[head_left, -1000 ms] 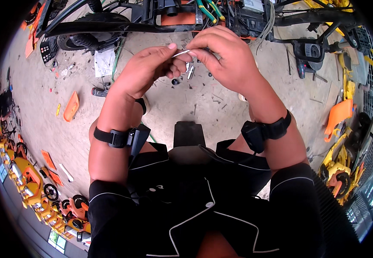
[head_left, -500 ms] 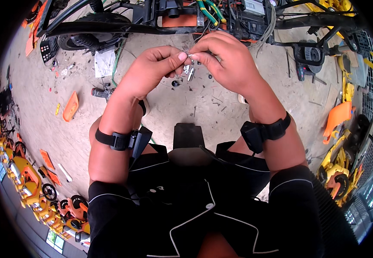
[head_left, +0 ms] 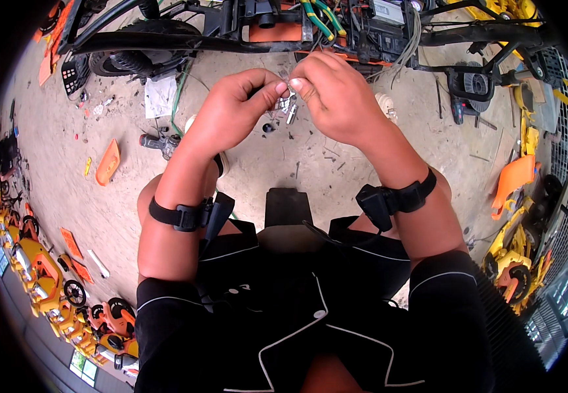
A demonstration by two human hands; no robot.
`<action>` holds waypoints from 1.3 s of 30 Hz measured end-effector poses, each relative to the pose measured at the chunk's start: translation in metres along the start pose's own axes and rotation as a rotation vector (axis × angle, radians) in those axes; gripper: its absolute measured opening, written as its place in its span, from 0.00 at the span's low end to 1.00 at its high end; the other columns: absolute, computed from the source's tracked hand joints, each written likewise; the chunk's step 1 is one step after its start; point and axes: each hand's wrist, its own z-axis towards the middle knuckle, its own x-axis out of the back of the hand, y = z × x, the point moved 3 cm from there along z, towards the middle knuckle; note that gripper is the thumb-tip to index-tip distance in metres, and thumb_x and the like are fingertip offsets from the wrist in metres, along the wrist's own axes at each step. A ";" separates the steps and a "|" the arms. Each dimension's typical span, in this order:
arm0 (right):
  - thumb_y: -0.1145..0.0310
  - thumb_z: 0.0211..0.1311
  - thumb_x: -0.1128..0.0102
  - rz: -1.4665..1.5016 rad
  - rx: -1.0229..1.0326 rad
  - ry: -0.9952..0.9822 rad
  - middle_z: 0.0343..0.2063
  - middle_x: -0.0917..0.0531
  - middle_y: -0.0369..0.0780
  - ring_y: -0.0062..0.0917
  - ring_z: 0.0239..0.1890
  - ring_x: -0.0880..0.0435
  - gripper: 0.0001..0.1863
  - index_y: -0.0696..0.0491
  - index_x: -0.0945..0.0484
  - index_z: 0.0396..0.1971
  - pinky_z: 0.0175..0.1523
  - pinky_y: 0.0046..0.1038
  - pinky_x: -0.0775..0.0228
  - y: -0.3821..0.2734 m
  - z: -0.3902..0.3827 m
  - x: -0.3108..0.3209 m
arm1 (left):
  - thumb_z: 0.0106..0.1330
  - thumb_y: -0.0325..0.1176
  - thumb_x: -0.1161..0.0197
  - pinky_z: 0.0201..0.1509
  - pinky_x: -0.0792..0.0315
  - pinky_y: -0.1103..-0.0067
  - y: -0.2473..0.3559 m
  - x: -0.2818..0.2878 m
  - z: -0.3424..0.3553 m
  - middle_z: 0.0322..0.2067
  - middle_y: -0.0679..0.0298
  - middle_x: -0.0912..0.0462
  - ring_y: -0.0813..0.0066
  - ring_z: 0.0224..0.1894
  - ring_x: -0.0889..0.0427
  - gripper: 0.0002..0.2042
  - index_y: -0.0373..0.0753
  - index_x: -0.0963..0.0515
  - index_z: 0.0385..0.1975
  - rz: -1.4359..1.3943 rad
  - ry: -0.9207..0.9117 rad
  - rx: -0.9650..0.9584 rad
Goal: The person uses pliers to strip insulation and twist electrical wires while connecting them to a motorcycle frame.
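My left hand (head_left: 248,98) and my right hand (head_left: 326,98) meet fingertip to fingertip over the floor, below the black vehicle frame (head_left: 133,41). Both are closed in a pinch on a small, thin, pale piece (head_left: 288,87), mostly hidden by the fingers and too small to make out. Beneath them, small silver metal parts (head_left: 291,112) and a black ring-shaped part (head_left: 268,128) lie on the concrete. Green-and-yellow handled tools (head_left: 323,19) rest up on the frame, beside a grey cable bundle (head_left: 408,49).
Power tools lie left (head_left: 156,141) and right (head_left: 458,108), near a white sheet (head_left: 161,98). An orange panel (head_left: 108,162) is on the left floor, another (head_left: 513,183) at right. Orange and yellow scooters (head_left: 45,275) crowd the lower left; yellow body parts (head_left: 513,249) are piled at right.
My hands have drawn closer together, the right moving slightly down. The thin pale piece, visible between them a second ago, is now mostly covered by fingertips.
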 end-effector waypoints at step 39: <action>0.62 0.69 0.41 1.000 -0.990 -0.396 0.28 0.20 0.33 0.20 0.31 0.23 0.12 0.57 0.20 0.37 0.39 0.24 0.30 0.039 -0.027 -0.018 | 0.59 0.24 0.35 0.38 0.28 0.69 0.012 -0.018 -0.006 0.30 0.56 0.21 0.54 0.34 0.23 0.06 0.35 0.21 0.35 0.757 0.138 -0.653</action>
